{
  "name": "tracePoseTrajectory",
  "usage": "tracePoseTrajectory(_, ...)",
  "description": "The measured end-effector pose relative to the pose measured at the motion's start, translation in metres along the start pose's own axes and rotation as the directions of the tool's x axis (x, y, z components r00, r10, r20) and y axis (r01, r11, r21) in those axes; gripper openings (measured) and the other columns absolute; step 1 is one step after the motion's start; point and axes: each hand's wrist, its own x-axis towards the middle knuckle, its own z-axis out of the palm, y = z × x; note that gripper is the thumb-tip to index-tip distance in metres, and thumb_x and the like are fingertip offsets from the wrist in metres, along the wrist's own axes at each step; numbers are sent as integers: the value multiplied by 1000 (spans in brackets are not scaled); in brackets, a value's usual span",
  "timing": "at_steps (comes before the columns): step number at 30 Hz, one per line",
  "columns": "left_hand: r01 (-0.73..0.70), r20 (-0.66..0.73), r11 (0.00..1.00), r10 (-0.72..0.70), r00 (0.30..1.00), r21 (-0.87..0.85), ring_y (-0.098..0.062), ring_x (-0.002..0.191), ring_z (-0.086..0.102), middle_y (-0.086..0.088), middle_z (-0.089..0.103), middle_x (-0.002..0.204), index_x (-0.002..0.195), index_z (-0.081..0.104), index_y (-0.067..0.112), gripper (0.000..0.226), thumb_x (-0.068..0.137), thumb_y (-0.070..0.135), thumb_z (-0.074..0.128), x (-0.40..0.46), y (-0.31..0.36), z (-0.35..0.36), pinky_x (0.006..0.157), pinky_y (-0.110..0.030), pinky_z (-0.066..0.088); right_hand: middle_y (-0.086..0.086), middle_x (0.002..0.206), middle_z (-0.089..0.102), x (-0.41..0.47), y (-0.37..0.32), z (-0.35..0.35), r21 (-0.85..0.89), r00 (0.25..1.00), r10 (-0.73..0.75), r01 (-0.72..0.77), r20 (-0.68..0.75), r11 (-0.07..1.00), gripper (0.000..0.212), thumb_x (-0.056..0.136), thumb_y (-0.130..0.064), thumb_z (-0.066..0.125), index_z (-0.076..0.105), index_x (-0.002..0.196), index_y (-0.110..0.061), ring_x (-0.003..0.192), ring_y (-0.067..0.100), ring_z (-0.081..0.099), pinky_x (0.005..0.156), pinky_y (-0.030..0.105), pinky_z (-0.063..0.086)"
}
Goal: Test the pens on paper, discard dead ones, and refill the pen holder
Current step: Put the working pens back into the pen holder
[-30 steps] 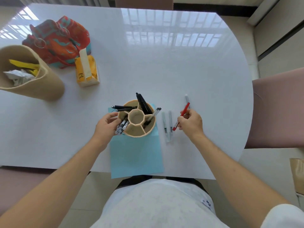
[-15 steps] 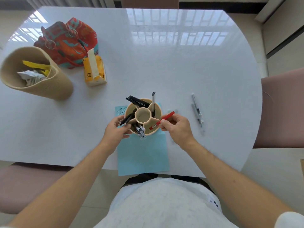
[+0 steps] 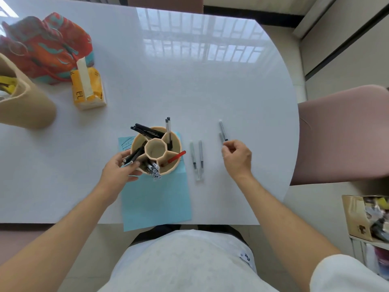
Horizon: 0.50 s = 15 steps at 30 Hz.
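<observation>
A tan pen holder (image 3: 176, 142) with several compartments stands on the far end of a blue paper sheet (image 3: 155, 199). Black pens lean out of its left and far compartments, and a red pen (image 3: 177, 156) sits in its right one. My left hand (image 3: 117, 171) grips the holder's left wall, fingers against the black pens there. My right hand (image 3: 237, 159) hovers over the table with loosely curled fingers, its fingertips just short of the near ends of two grey pens (image 3: 222, 131). Two more grey pens (image 3: 196, 159) lie side by side between the holder and my right hand.
A tan bin (image 3: 25, 106) with crumpled paper lies at the far left. Beside it are a yellow tissue pack (image 3: 87, 89) and a red patterned bag (image 3: 46, 47). A pink chair (image 3: 345, 133) stands at the table's right edge, a cardboard box (image 3: 357, 218) on the floor beyond.
My right hand carried the red pen to the holder, dropped it into the right compartment, let go and moved right to the two grey pens. My left hand stayed on the holder.
</observation>
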Motion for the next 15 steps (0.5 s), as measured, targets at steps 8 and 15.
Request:
tracePoseTrajectory(8, 12, -24, 1000, -12, 1000, 23, -24, 75, 71, -19, 65, 121, 133, 55, 18, 41, 95, 7, 64, -1, 4, 2, 67, -34, 55, 7, 119, 61, 39, 11, -2, -379, 991, 0, 52, 134, 924, 43, 84, -23, 72, 64, 126, -19, 105, 24, 63, 89, 35, 50)
tracePoseTrajectory(15, 21, -59, 1000, -20, 998, 20, -24, 74, 70, -19, 69, 109, 129, 57, 20, 37, 95, 7, 63, 2, 3, 3, 68, -36, 55, -3, 85, 65, 40, 16, 1, -406, 981, 93, -17, 170, 914, 11, 81, -29, 72, 67, 87, -21, 86, 22, 64, 69, 26, 42)
